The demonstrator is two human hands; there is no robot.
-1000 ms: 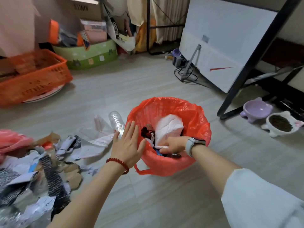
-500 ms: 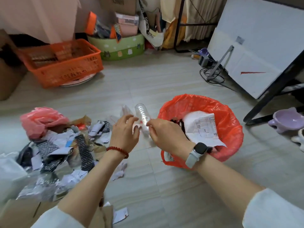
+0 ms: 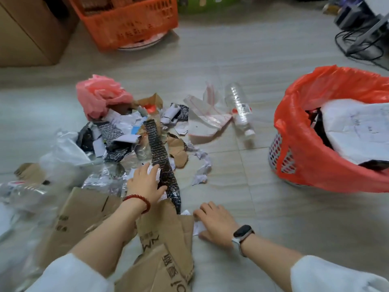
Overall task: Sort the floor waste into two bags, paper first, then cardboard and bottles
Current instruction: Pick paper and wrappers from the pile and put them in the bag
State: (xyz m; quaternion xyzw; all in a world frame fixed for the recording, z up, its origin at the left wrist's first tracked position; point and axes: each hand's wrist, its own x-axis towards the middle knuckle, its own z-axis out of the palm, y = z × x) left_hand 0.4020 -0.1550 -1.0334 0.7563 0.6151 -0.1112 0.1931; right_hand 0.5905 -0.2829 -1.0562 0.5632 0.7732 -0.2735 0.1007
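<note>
A heap of torn paper scraps (image 3: 126, 127), dark printed strips and foil lies on the floor at centre left. My left hand (image 3: 145, 182) reaches into it and pinches a small white scrap (image 3: 152, 170) beside a long black patterned strip (image 3: 162, 163). My right hand (image 3: 216, 222) is low on the floor, fingers curled on a white paper scrap (image 3: 197, 227) at the edge of torn brown cardboard (image 3: 166, 239). A clear plastic bottle (image 3: 240, 110) lies on the tiles. On the right, the red bag (image 3: 303, 144) lining a perforated basket holds white paper (image 3: 357, 131).
A crumpled pink bag (image 3: 99, 95) sits at the heap's far side. Clear plastic wrap (image 3: 63, 157) lies left. An orange crate (image 3: 130, 20) and a brown box (image 3: 23, 32) stand behind. Cables (image 3: 362, 45) trail at top right. Bare tiles lie between heap and basket.
Both hands left the red bag and the bottle area and dropped to the waste heap in front. The view swung left and down. Each hand now grips a paper scrap.
</note>
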